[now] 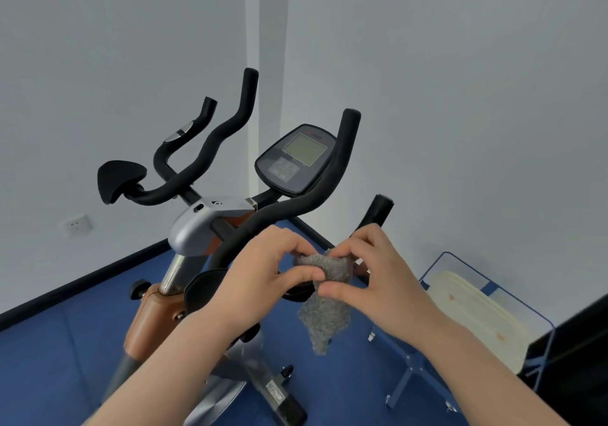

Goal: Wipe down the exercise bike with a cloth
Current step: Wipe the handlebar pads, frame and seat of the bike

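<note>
pale walls (460,96), blue floor (49,360), perhaps a wall socket (77,225).

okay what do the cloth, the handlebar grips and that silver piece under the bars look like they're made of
Cloth: looks like grey fleecy or terry fabric, matte, nubbly pile, hanging limp.
Handlebar grips: probably black foam or rubber sleeves, matte, softly rounded ends.
Silver clamp cover: smooth with a satin sheen; painted plastic or metal, can't tell which.

Two bare forearms reach in from the bottom edge — no sleeves, watch or rings showing (nothing worn as far as visible). The left hand (263,274) and right hand (378,281) are ungloved — nails short.
</note>
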A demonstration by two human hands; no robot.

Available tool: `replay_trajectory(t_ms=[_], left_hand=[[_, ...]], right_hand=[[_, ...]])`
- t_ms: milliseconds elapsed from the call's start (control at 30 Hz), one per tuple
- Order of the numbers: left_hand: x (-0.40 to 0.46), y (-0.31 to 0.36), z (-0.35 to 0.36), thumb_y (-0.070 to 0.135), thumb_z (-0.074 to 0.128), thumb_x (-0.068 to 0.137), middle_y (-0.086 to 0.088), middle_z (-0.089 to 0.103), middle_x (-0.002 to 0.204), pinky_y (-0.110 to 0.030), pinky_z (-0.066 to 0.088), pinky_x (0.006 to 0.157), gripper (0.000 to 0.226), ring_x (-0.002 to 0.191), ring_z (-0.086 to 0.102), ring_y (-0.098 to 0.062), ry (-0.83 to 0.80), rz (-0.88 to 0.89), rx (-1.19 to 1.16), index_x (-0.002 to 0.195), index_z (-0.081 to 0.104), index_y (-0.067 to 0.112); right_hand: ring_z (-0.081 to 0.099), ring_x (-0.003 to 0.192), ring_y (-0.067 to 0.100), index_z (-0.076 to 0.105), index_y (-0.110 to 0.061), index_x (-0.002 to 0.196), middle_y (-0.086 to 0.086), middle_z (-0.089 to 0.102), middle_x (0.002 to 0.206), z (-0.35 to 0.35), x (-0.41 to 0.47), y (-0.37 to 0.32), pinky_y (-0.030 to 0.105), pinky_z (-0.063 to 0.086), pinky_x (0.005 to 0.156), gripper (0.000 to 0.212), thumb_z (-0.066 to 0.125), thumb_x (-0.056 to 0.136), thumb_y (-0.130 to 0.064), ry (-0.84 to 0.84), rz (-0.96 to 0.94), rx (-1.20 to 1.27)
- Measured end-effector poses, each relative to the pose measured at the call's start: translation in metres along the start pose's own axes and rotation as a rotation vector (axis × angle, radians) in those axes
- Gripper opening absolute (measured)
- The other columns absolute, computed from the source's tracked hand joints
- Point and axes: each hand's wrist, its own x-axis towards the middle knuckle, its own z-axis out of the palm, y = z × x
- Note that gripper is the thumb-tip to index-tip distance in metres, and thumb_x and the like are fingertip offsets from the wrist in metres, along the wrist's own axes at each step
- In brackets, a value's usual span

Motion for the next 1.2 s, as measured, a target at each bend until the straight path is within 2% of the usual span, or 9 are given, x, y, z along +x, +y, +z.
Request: replay_trajectory(t_ms=[100, 267, 433, 533, 633, 767, 867, 967, 1200], left_hand=[[0.006, 0.002, -0.001, 0.063, 0.062, 0.071, 0.015, 0.057, 0.075, -0.021, 0.041, 0.073, 0.036, 0.083, 0.052, -0.008, 0.027, 0.037, 0.053, 0.079, 0.064, 0.027], [0.026, -0.003, -0.001, 0.072, 0.056, 0.071, 0.015, 0.055, 0.072, -0.018, 0.037, 0.066, 0.044, 0.078, 0.048, -0.004, 0.016, 0.004, 0.164, 0.078, 0.062, 0.029], [0.031, -0.02, 0.025, 0.045, 0.068, 0.085, 0.017, 0.053, 0.091, -0.025, 0.043, 0.078, 0.027, 0.084, 0.049, -0.002, -0.049, -0.156, 0.311, 0.107, 0.065, 0.029], [0.021, -0.029, 0.031, 0.04, 0.068, 0.086, 0.019, 0.053, 0.103, -0.025, 0.045, 0.082, 0.033, 0.089, 0.055, -0.003, 0.042, -0.171, 0.275, 0.116, 0.062, 0.029], [0.012, -0.035, 0.022, 0.038, 0.069, 0.086, 0.017, 0.059, 0.105, -0.029, 0.048, 0.083, 0.029, 0.089, 0.057, -0.004, 0.131, -0.17, 0.296, 0.114, 0.064, 0.028], [-0.002, -0.043, 0.015, 0.032, 0.068, 0.088, 0.02, 0.063, 0.09, -0.025, 0.048, 0.076, 0.014, 0.078, 0.058, 0.0, 0.182, -0.243, 0.315, 0.102, 0.068, 0.03], [-0.008, -0.042, 0.018, 0.027, 0.065, 0.088, 0.024, 0.059, 0.071, -0.011, 0.035, 0.059, 0.008, 0.07, 0.057, 0.005, 0.268, -0.29, 0.287, 0.089, 0.069, 0.034], [-0.01, -0.042, 0.019, 0.025, 0.064, 0.087, 0.022, 0.059, 0.066, -0.009, 0.03, 0.057, 0.01, 0.074, 0.057, 0.003, 0.307, -0.317, 0.263, 0.086, 0.067, 0.035], [-0.013, -0.043, 0.018, 0.023, 0.064, 0.087, 0.016, 0.061, 0.067, -0.013, 0.041, 0.057, 0.01, 0.071, 0.059, -0.004, 0.333, -0.288, 0.207, 0.087, 0.067, 0.033]], right_hand=[[0.051, 0.096, 0.006, 0.058, -0.03, 0.083, -0.019, 0.048, 0.098, -0.013, 0.003, -0.001, 0.019, 0.042, 0.078, 0.029, 0.075, 0.071, -0.051, 0.042, -0.056, -0.084], [0.058, 0.067, 0.003, 0.055, -0.035, 0.086, -0.015, 0.062, 0.074, -0.022, 0.013, 0.0, 0.025, 0.047, 0.06, 0.032, 0.063, 0.073, -0.064, 0.055, 0.077, -0.078], [0.047, 0.109, 0.012, 0.058, -0.028, 0.112, -0.01, 0.053, 0.116, 0.008, 0.018, 0.024, 0.026, 0.039, 0.086, 0.029, 0.068, 0.086, -0.038, 0.22, 0.061, -0.48], [0.051, 0.107, 0.018, 0.069, -0.019, 0.096, -0.001, 0.061, 0.109, 0.024, 0.012, 0.032, 0.03, 0.035, 0.089, 0.011, 0.063, 0.087, -0.021, 0.388, -0.232, -0.563], [0.058, 0.107, 0.017, 0.073, -0.013, 0.1, -0.002, 0.067, 0.106, 0.041, 0.001, 0.04, 0.036, 0.044, 0.095, 0.024, 0.051, 0.092, -0.017, 0.306, -0.353, -0.426], [0.042, 0.133, 0.017, 0.061, -0.016, 0.128, 0.0, 0.056, 0.135, 0.053, -0.008, 0.046, 0.038, 0.029, 0.113, 0.038, 0.036, 0.102, -0.027, 0.143, -0.304, -0.529], [0.038, 0.137, 0.021, 0.064, -0.016, 0.122, 0.002, 0.056, 0.135, 0.037, 0.015, 0.052, 0.039, 0.02, 0.118, 0.042, 0.033, 0.102, -0.035, 0.13, -0.23, -0.592], [0.036, 0.137, 0.019, 0.065, -0.016, 0.115, -0.001, 0.056, 0.131, 0.036, 0.022, 0.048, 0.039, 0.015, 0.118, 0.043, 0.035, 0.1, -0.042, 0.211, -0.134, -0.493], [0.037, 0.138, 0.024, 0.055, -0.023, 0.125, 0.004, 0.055, 0.135, 0.053, 0.0, 0.067, 0.05, 0.025, 0.115, 0.034, 0.042, 0.098, -0.039, 0.136, -0.405, -0.651]])
